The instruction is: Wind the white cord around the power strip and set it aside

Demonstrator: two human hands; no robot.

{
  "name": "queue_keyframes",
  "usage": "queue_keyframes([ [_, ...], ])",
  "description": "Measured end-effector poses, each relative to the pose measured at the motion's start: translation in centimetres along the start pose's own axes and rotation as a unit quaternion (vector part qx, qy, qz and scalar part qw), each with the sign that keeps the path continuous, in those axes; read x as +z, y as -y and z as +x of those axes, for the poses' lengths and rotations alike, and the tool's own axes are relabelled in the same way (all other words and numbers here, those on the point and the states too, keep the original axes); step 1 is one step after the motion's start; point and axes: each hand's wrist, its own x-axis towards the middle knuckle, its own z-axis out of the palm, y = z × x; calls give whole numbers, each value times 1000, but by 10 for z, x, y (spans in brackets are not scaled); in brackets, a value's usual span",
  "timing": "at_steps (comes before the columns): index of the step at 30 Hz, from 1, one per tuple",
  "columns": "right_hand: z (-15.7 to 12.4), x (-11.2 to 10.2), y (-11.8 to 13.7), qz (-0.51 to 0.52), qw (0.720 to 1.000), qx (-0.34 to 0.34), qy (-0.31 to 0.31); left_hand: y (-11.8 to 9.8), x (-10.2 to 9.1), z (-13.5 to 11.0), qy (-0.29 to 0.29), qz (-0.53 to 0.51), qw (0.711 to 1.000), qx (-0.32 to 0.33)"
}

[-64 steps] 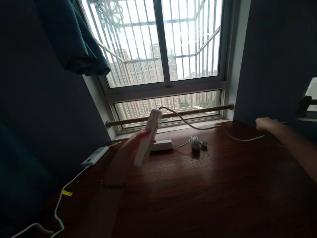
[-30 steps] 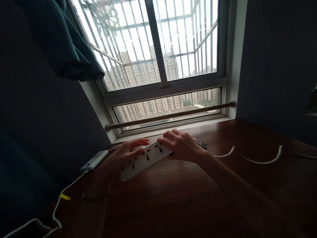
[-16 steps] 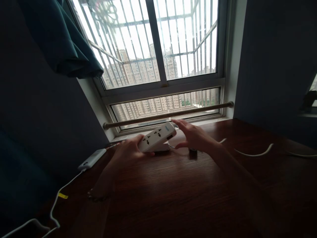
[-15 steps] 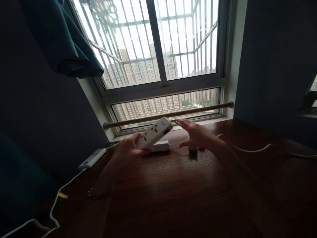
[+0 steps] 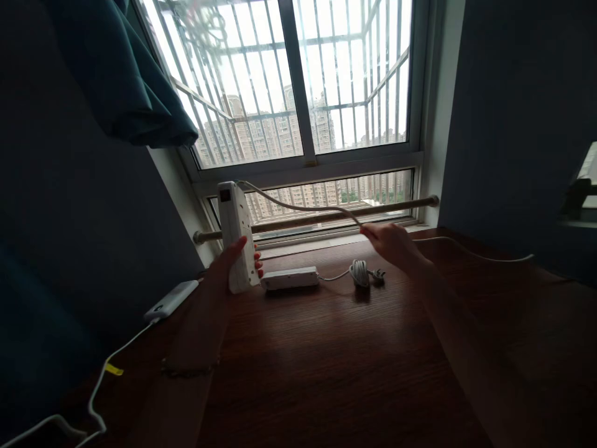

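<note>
A white power strip [image 5: 234, 230] stands nearly upright in my left hand [image 5: 233, 264], whose fingers wrap round its lower half. From its top end a white cord [image 5: 298, 207] runs right to my right hand [image 5: 389, 242], which is closed on it. Past that hand the cord trails over the tabletop to the right. Behind and below, a second white power strip [image 5: 291, 279] lies on the table, its own cord wound in a bundle [image 5: 359, 274] with a plug [image 5: 377, 275] at the end.
The dark wooden table [image 5: 298, 361] reaches to a barred window with a horizontal rail [image 5: 321, 218] across its lower part. At left lies a white device [image 5: 171, 300] with a white cable [image 5: 100, 386] plugged in. A teal curtain [image 5: 135, 93] hangs upper left.
My left hand has turned the power strip from slanted to nearly upright and moved it left. My right hand has moved right and closed on the cord, which now stretches between both hands.
</note>
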Motion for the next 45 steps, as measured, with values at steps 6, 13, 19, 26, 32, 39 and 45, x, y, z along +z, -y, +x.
queue_keyframes([
  [6, -22, 16, 80, -9, 966, -198, 164, 31, 1, 23, -103, 159, 982, 23],
  [13, -24, 2, 92, 187, 942, -256, 115, 59, 14, 13, -3, 648, 722, 244],
  [19, -6, 10, 57, 271, 957, -99, 11, 66, 28, 1, 208, 614, 644, 407],
  [26, 6, 36, 8, 265, 963, 47, 8, 55, 27, -5, 202, 572, 658, 446],
  [32, -1, 55, 12, 199, 975, 84, 56, 56, 29, -7, 167, 494, 759, 391],
  [39, -18, 80, 48, 83, 984, 55, 147, 70, 31, 6, 95, 277, 945, 145],
  [45, -9, 65, 5, -1, 993, 41, 110, 69, 14, 33, -75, 155, 983, 60],
])
